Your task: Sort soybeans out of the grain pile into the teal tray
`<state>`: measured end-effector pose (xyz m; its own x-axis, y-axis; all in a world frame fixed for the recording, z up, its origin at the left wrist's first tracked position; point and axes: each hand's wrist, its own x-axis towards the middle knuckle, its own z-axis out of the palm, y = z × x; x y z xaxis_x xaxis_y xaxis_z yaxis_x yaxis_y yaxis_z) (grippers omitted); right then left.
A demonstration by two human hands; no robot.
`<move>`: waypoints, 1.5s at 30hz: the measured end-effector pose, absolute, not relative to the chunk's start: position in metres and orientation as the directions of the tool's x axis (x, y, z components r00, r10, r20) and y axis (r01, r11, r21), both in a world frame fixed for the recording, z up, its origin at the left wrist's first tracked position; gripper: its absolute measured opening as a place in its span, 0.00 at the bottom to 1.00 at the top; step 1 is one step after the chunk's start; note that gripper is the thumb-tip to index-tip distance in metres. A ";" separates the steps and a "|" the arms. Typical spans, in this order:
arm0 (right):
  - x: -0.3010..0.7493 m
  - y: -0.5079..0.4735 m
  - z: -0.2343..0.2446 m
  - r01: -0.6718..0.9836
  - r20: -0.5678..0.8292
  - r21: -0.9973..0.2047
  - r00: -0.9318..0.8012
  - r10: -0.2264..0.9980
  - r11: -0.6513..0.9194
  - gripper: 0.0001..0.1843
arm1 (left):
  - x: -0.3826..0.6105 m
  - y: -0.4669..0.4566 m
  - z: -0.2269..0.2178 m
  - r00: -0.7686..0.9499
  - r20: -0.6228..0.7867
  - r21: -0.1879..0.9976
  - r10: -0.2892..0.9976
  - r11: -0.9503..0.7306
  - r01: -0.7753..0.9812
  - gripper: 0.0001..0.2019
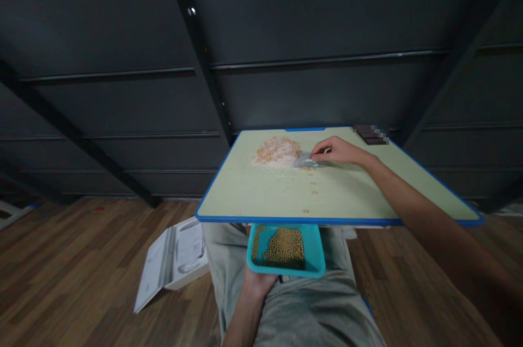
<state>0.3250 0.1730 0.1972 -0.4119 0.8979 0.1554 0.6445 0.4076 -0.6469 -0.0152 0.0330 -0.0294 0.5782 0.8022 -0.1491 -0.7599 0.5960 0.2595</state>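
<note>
My right hand (335,151) reaches across the pale green table (368,194) and grips a small clear scraper-like piece (306,161) at the edge of a heap of white grains mixed with yellow beans (277,151). A few loose beans (314,183) trail from the heap toward the near edge. My left hand (258,283) holds a teal tray (314,257) from beneath, just under the table's front edge above my lap. The tray holds many yellow beans (285,248).
The table has a blue rim (286,219). A dark flat object (370,134) lies at its far right corner. An open white box (175,257) rests on the wooden floor to the left. Dark metal-framed panels fill the background.
</note>
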 end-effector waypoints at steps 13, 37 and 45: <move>0.321 0.171 0.199 0.613 0.105 -0.692 -0.436 0.894 0.381 0.17 | -0.013 0.032 -0.019 0.558 -0.207 0.306 0.804 0.595 -0.743 0.17; 0.306 0.160 0.206 0.550 0.081 -0.723 -0.534 0.841 0.418 0.19 | -0.015 0.033 -0.028 0.559 -0.179 0.276 0.810 0.586 -0.762 0.20; 0.304 0.159 0.205 0.537 0.023 -0.753 -0.557 0.830 0.381 0.20 | -0.014 0.032 -0.024 0.562 -0.173 0.277 0.809 0.587 -0.761 0.21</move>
<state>0.3042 0.1587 0.2051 -0.5569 0.8303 0.0233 0.5368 0.3812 -0.7527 -0.0144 0.0324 -0.0244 0.5616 0.8091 -0.1731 -0.7606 0.5872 0.2769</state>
